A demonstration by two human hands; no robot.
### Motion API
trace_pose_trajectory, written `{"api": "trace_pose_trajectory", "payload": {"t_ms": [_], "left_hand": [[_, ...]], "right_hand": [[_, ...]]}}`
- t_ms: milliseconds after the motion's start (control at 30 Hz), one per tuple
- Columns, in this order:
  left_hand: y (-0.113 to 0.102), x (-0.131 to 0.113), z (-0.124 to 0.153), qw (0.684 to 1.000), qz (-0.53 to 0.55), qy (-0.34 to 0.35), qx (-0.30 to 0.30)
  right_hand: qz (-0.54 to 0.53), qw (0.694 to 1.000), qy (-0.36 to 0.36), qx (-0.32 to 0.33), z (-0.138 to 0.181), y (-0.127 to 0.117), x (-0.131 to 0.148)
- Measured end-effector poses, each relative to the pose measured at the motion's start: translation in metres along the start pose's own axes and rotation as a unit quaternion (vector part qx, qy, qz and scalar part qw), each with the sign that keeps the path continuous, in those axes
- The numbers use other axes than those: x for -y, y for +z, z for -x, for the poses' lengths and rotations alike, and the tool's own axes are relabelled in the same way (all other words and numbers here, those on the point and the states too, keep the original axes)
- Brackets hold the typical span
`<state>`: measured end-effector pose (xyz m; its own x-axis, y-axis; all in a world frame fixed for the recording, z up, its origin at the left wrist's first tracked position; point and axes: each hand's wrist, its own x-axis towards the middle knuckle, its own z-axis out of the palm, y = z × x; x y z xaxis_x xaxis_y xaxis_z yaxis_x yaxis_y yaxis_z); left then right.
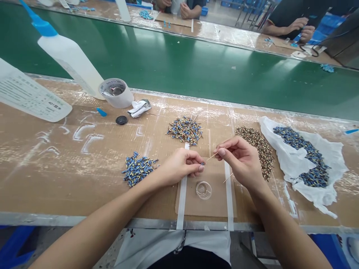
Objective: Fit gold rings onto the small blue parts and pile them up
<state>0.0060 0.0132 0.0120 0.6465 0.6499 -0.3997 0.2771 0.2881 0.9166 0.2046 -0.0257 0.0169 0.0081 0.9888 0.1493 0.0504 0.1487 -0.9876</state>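
Two hands: left hand (179,165) pinches blue part (202,163), right hand (240,160) pinches stick (212,157).

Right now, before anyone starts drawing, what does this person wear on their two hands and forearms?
Nothing shows on the left hand or the right hand: no gloves, rings or bracelets. The slim bare forearms have no sleeves over them.

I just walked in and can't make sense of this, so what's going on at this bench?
A person works at a cardboard-covered bench. Their left hand pinches a tiny blue part, and their right hand holds a thin wooden stick near it. Heaps of small blue-and-gold parts lie nearby, and a small clear dish sits below the hands.
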Motion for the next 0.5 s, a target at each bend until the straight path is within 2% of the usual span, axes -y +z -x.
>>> {"api": "trace_pose_trajectory", "payload": {"t_ms": [233,500], "left_hand": [[-0.0013,0.0053,-0.0006,1.0,0.013,0.02,0.011],[-0.0012,0.0036,-0.0007,1.0,0.006,0.008,0.012]], "right_hand": [[0.067,0.998,-0.011,0.006,0.0011,0.0033,-0.0049],[0.1,0.994,-0.021,0.027,0.0017,0.0039,-0.0069]]}}
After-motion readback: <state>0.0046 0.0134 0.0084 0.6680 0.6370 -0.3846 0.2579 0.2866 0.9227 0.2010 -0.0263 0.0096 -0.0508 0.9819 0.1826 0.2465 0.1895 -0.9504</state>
